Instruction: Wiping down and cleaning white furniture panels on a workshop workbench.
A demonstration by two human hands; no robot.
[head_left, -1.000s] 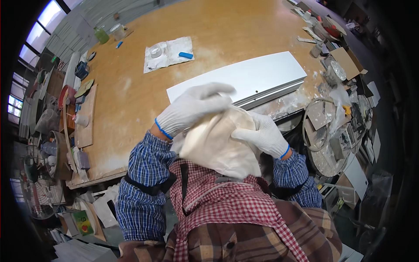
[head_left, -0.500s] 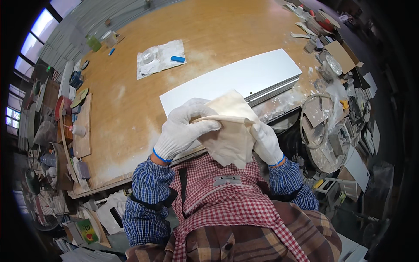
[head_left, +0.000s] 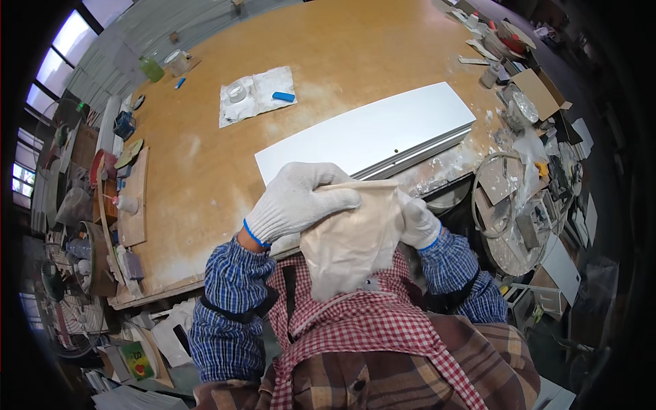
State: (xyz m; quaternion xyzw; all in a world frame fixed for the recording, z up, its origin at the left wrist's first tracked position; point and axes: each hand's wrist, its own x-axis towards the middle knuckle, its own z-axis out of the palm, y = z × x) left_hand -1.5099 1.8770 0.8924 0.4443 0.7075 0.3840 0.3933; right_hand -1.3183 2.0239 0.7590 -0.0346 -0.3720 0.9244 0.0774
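Note:
A cream-coloured cloth (head_left: 352,239) hangs between my two hands, in front of my checked apron. My left hand (head_left: 297,198), in a white knitted glove with a blue cuff, pinches its upper left edge between thumb and fingers. At the upper right corner, my right hand (head_left: 417,220), gloved the same way, is closed on the cloth; its fingertips are partly hidden. Just beyond the hands lies a stack of long white panels (head_left: 372,126) on the wooden table, with a small dark hole near the top panel's front edge.
On the wooden table (head_left: 198,184) a white sheet (head_left: 258,85) carries a roll of tape (head_left: 236,92) and a blue block (head_left: 283,97). A jar (head_left: 177,63) stands at the far left. Right of the table is a cluttered round bin (head_left: 509,212); tools and a bottle (head_left: 126,203) line the left edge.
The cloth was folded over at its top, with a flap standing up beyond the hands. Now the flap is down and the whole cloth hangs lower toward my apron.

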